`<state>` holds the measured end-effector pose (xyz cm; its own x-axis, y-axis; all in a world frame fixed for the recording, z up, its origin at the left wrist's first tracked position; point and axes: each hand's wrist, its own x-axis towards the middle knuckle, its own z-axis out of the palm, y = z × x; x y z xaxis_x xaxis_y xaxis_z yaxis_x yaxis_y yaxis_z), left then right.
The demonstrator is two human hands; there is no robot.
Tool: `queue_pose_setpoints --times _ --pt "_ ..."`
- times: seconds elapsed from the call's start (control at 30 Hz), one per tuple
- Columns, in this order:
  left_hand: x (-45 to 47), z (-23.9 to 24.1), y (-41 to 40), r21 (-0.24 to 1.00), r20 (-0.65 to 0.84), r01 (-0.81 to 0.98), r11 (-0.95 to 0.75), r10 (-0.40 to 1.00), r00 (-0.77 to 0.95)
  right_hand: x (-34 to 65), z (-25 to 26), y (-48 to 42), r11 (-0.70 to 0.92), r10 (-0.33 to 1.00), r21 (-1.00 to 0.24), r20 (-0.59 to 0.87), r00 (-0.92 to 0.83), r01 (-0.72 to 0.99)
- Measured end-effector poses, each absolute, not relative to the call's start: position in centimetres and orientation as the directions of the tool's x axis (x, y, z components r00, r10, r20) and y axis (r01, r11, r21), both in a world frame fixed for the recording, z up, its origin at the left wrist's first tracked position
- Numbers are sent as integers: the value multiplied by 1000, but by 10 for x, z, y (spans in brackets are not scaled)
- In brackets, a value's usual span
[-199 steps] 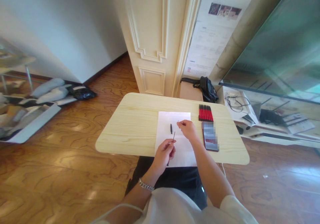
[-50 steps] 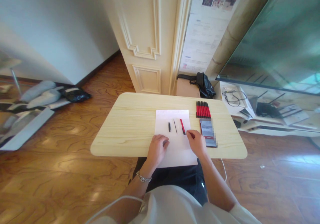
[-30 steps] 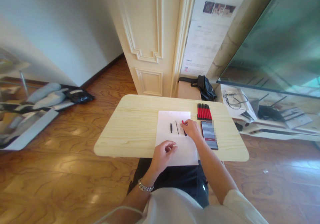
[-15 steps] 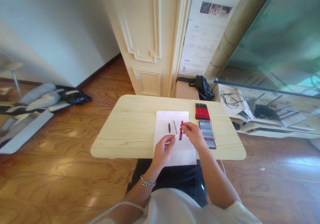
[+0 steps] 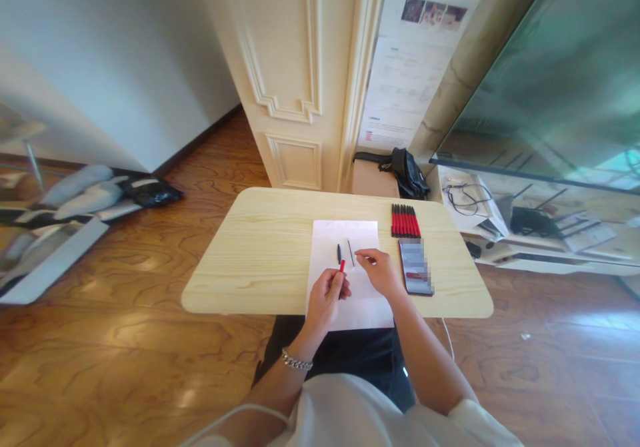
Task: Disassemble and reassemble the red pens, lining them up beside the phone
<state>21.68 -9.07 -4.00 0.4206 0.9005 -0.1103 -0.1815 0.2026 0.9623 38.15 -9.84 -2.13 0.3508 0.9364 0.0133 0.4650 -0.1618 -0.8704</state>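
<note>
I sit at a light wooden table (image 5: 250, 260) with a white sheet of paper (image 5: 334, 232) in front of me. My left hand (image 5: 326, 295) grips a red pen barrel (image 5: 342, 266), whose end sticks up above my fingers. A short black pen cap (image 5: 339, 253) and a thin dark refill (image 5: 351, 252) lie side by side on the sheet. My right hand (image 5: 383, 272) rests on the paper, its thumb and forefinger drawn together just right of the refill. Whether they pinch something small is too fine to see.
Several red-and-black pens (image 5: 405, 221) lie in a row at the table's far right, with a phone (image 5: 415, 268) flat in front of them. A black bag (image 5: 407, 172) sits on a box behind the table. Cables and devices lie on a low shelf (image 5: 530, 224) to the right.
The red barrel went from my right hand to my left, which had put the thin refill down on the paper earlier. My right hand now sits beside the refill.
</note>
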Motion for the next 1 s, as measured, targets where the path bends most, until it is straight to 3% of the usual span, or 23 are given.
queue_pose_setpoints --times 0.17,0.4,0.53,0.67,0.77,0.87,1.0 --pt "213 -37 -89 970 -107 -162 183 913 395 396 -34 -76 -273 924 -654 26 382 706" --pt "214 -39 -88 974 -94 -154 163 921 377 388 -45 -69 -298 935 -541 0 354 787" --pt "214 -39 -87 973 -128 -131 191 914 385 387 -43 -71 -278 925 -661 12 380 697" --pt "214 -39 -87 968 -154 -126 218 910 385 382 -29 -81 -161 924 -927 -21 381 339" --pt "216 -41 -87 965 -151 -142 220 910 387 374 -13 -92 -48 945 -993 -11 326 106" --pt "218 -41 -88 969 -131 -144 201 911 391 368 -2 -101 -13 952 -998 7 305 64" --pt "218 -40 -90 977 -115 -121 177 909 401 366 -3 -106 -24 947 -991 19 321 129"
